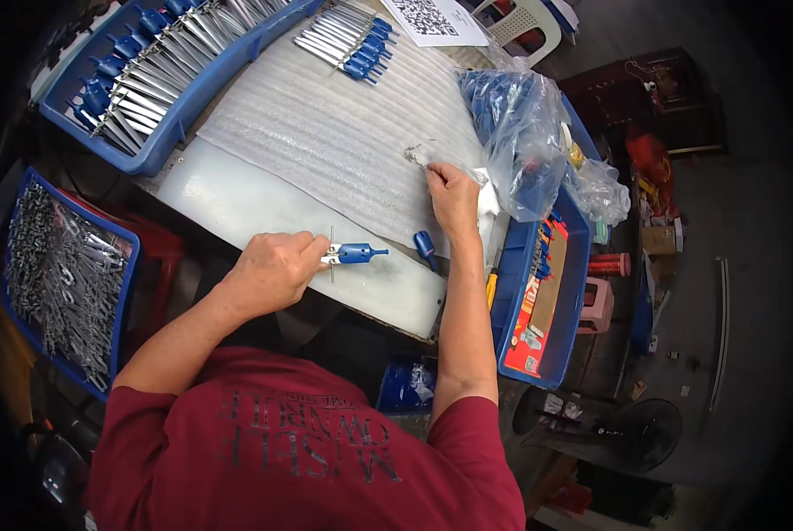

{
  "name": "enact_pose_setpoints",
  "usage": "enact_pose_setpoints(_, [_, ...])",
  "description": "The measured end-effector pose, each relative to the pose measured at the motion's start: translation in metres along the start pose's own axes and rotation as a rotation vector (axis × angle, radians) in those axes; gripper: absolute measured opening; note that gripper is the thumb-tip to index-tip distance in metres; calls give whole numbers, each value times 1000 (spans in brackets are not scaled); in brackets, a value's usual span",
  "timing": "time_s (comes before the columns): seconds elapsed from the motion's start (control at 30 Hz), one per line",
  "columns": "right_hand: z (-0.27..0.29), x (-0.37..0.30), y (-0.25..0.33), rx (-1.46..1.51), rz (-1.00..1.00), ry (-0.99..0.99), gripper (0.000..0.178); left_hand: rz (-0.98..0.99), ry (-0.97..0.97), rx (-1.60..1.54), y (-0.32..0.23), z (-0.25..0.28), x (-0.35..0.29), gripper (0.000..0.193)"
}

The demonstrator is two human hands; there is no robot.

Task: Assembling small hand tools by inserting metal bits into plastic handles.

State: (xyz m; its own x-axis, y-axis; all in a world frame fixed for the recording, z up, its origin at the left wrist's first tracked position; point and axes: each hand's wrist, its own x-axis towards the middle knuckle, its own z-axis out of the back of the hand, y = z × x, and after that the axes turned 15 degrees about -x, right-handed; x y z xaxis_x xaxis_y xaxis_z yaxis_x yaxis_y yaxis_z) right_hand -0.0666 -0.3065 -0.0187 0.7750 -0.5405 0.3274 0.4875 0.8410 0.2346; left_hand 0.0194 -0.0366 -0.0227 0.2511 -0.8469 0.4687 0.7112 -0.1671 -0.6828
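Note:
My left hand is closed around the metal end of an assembly with a blue plastic body. The blue end points right, and a thin metal pin crosses the metal part beside my fingers. The rest of the assembly is hidden in my grip. Farther up on the right, my right hand has its fingers pinched together over the foam sheet. Small metal parts lie by its fingertips; whatever is in the pinch is too small to make out. A loose blue plastic piece lies between the hands.
Finished-looking blue-and-metal assemblies lie in a row at the far side. A blue bin of similar pieces stands far left, a crate of metal parts lower left. Clear plastic bags and another blue bin flank the right.

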Motion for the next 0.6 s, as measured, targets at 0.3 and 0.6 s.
enact_pose_setpoints(0.3, [-6, 12, -8, -217, -29, 27, 14, 28, 11, -42, 2, 0, -1, 15])
enact_pose_setpoints(0.6, [-1, 14, -4, -210, 117, 101, 11, 30, 23, -54, 2, 2, 0, 14])
